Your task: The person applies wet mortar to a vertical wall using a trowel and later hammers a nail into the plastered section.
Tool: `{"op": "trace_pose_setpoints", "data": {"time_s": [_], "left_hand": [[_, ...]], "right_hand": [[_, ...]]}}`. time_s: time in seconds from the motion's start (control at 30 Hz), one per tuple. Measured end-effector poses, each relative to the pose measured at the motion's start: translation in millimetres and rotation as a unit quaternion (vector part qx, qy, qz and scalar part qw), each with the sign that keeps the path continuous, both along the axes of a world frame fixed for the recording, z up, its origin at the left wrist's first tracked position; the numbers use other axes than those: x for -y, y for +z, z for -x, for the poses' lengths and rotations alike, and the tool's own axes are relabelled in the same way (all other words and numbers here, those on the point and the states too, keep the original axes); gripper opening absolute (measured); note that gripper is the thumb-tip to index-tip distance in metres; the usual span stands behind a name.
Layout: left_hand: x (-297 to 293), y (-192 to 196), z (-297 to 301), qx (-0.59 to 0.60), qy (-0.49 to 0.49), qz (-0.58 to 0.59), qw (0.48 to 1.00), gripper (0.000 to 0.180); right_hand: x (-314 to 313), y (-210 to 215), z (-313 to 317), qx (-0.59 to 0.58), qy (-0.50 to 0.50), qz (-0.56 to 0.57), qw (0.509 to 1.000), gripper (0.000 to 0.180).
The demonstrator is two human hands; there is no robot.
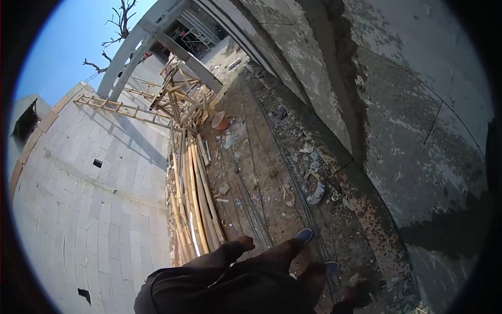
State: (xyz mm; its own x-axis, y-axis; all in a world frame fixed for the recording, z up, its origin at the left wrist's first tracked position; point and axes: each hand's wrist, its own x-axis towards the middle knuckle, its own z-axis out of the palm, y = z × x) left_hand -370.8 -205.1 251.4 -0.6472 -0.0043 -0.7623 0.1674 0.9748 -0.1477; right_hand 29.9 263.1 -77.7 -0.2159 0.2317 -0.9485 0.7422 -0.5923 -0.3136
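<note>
My left hand [244, 244] hangs in front of me at the end of a dark sleeve, beside the near ends of the bamboo poles [201, 193]. Its fingers look curled in, and nothing shows in it. Low at the right, my right hand [361, 293] is dark and blurred above the ground, its fingers not readable. Between the hands, my legs come down to two blue shoes [304, 235], which stand on dirt beside long thin dark rods [251, 196].
A pale block wall [115, 220] runs along the left, with a bamboo ladder [123, 109] near its far end. Rough grey concrete [418, 131] rises on the right. Ahead are a reddish bucket [220, 121], a wooden frame [175, 94] and scattered rubble [316, 193].
</note>
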Motion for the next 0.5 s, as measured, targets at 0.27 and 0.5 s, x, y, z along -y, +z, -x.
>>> {"op": "trace_pose_setpoints", "data": {"time_s": [0.27, 0.5], "left_hand": [[104, -4, -66, 0.012, -0.178, -0.014, 0.984, 0.033], [160, -52, -99, 0.063, -0.013, 0.012, 0.998, 0.041]], "right_hand": [[-101, 78, 189, 0.004, 0.123, -0.036, 0.992, 0.047], [-165, 129, 348, -0.048, 0.174, -0.248, 0.952, 0.02]]}}
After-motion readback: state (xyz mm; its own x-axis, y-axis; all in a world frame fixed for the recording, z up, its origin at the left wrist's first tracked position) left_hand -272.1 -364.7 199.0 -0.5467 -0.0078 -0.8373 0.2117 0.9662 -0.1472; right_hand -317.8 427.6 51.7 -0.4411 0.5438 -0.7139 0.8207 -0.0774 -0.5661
